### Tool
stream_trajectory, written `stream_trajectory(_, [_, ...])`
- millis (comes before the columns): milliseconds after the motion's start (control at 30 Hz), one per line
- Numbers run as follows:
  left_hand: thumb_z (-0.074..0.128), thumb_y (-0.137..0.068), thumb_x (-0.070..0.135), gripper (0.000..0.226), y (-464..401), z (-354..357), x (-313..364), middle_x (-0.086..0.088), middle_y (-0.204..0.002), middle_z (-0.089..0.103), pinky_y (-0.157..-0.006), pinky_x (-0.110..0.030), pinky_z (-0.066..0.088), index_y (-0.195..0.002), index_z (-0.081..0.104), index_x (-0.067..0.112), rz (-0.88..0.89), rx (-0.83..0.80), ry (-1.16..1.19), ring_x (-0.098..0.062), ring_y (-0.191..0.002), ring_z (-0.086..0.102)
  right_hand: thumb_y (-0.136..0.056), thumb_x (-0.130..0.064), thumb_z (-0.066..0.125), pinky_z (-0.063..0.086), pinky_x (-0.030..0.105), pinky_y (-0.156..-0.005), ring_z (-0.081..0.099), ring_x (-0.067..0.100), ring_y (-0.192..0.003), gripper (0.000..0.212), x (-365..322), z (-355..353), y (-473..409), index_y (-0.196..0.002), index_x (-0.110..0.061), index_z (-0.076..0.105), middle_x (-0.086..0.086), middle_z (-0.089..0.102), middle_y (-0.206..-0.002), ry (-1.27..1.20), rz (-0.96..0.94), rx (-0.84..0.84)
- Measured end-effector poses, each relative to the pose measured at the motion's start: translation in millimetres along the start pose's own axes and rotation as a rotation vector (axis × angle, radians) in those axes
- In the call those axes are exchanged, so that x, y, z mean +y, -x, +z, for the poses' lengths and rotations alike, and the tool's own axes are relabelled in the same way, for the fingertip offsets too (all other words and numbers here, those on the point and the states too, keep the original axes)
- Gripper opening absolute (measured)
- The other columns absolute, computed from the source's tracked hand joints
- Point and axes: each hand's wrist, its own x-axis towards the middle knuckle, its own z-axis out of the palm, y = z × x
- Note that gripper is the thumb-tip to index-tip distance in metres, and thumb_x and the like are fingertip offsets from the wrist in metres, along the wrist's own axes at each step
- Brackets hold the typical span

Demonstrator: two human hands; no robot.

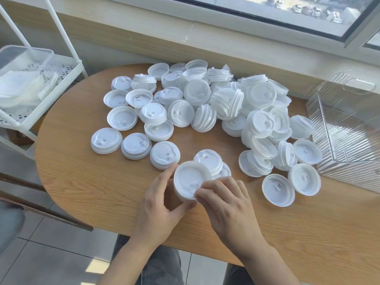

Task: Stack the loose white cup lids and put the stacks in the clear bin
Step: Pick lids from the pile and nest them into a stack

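Several loose white cup lids [205,103] lie scattered and heaped across the wooden table [82,182]. Near the front edge a short stack of lids [190,177] is tilted up between both hands. My left hand [162,202] grips its left side and underside with thumb and fingers. Over its right rim, my right hand [224,200] curls its fingertips onto the top lid. Behind the stack another lid [209,159] lies on the table. The clear ribbed bin [349,130] stands at the table's right end and looks empty.
A white metal cart [41,95] with a clear lidded box [22,58] stands at the left. A dark chair frame [41,206] sits below the table's left end. A window sill runs behind the table. My knees show under the front edge.
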Motion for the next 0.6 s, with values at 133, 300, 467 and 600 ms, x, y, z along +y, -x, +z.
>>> stream_trajectory(133, [0.082, -0.077, 0.057, 0.091, 0, 1, 0, 0.021, -0.139, 0.06, -0.103, -0.012, 0.041, -0.156, 0.044, 0.031, 0.01, 0.004, -0.009, -0.002, -0.124, 0.058, -0.1, -0.018, 0.071, 0.044, 0.036, -0.074, 0.059, 0.018, -0.095, 0.005, 3, 1, 0, -0.098, -0.022, 0.073, -0.012, 0.067, -0.107, 0.022, 0.032, 0.022])
stream_trajectory(300, [0.08, -0.079, 0.062, 0.091, 0, 1, 0, 0.025, -0.144, 0.056, -0.105, -0.018, 0.044, -0.156, 0.042, 0.032, 0.027, 0.017, -0.027, -0.002, -0.125, 0.057, -0.103, -0.03, 0.065, 0.044, 0.038, -0.081, 0.057, 0.016, -0.099, 0.011, 1, 3, 2, -0.102, -0.024, 0.075, -0.013, 0.065, -0.114, -0.076, 0.114, 0.033])
stream_trajectory(467, [0.05, -0.101, 0.064, 0.073, -1, 0, 2, 0.019, -0.161, 0.042, -0.116, -0.042, 0.043, -0.162, 0.03, 0.031, 0.093, -0.015, 0.031, -0.011, -0.145, 0.046, -0.107, -0.048, 0.049, 0.037, 0.028, -0.105, 0.05, 0.008, -0.122, 0.045, 5, 6, -7, -0.147, -0.03, 0.057, -0.012, 0.052, -0.136, -0.232, 0.354, -0.028])
stream_trajectory(600, [0.048, -0.106, 0.046, 0.058, -3, 1, -1, 0.02, -0.161, 0.041, -0.116, -0.035, 0.039, -0.159, 0.039, 0.025, 0.115, -0.003, 0.01, -0.009, -0.148, 0.042, -0.108, -0.055, 0.04, 0.041, 0.039, -0.111, 0.048, 0.009, -0.13, 0.055, 10, 17, -7, -0.157, -0.03, 0.045, -0.012, 0.048, -0.144, -0.301, 0.399, -0.152])
